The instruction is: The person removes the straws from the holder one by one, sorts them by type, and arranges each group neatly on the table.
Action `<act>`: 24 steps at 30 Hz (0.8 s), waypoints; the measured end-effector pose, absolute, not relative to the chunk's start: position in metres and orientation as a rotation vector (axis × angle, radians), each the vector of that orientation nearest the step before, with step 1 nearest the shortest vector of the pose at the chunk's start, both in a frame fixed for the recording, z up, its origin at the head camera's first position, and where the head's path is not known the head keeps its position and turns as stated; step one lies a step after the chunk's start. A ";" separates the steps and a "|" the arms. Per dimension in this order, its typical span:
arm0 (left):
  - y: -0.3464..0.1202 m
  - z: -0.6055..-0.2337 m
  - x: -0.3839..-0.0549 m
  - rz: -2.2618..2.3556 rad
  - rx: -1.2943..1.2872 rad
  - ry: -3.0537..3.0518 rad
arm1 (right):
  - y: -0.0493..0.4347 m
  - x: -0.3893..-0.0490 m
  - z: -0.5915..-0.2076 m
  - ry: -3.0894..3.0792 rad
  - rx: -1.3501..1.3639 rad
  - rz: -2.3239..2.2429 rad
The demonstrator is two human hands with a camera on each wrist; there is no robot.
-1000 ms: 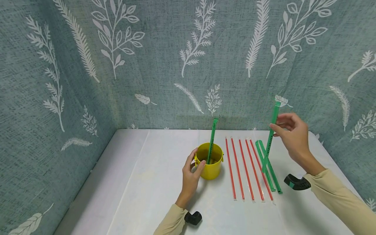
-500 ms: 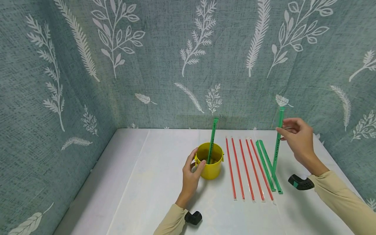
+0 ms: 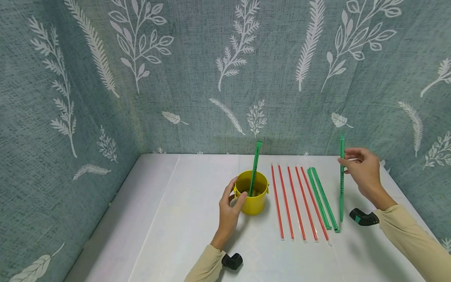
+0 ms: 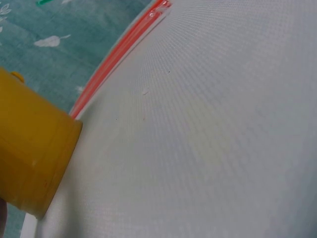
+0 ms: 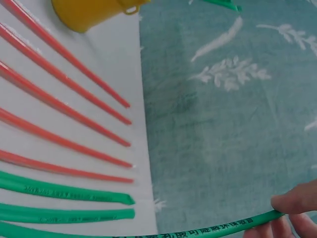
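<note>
In the head view my left hand [image 3: 230, 213] holds a small yellow bucket [image 3: 254, 205] by its left side, thumb at the near rim. A green paper-wrapped straw [image 3: 255, 162] leans inside it, its top well above the rim. Farther right, my right hand [image 3: 363, 170] pinches another green wrapped straw [image 3: 341, 188] near its upper part; it stands almost upright beside two more green wrapped straws [image 3: 325, 197] lying on the table. The right wrist view shows printed characters on the held straw [image 5: 198, 232]. Only part of the bucket [image 4: 34, 148] appears in the left wrist view.
Several red straws [image 3: 277, 201] in clear wrappers lie side by side between the bucket and the green ones. The white tabletop [image 3: 183, 219] meets a patterned green-grey cloth [image 3: 197, 133] at the back and left.
My right hand has moved right and slightly down with the green straw, which went from slanting across the lying green straws to nearly upright beside them. The left hand and bucket stay in place.
</note>
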State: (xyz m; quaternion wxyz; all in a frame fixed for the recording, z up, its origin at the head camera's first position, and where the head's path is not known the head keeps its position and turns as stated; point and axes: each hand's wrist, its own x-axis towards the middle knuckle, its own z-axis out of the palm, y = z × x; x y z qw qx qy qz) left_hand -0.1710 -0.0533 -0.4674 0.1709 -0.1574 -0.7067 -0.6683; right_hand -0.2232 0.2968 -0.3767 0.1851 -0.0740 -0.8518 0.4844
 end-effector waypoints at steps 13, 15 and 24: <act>-0.053 -0.468 -0.170 -1.900 -0.444 -2.009 | 0.338 -0.256 -0.441 -2.431 -0.265 1.498; -0.053 -0.468 -0.170 -1.904 -0.442 -2.005 | 0.345 -0.264 -0.453 -2.459 -0.240 1.491; -0.054 -0.467 -0.170 -1.904 -0.441 -2.003 | 0.347 -0.278 -0.477 -2.583 -0.236 1.442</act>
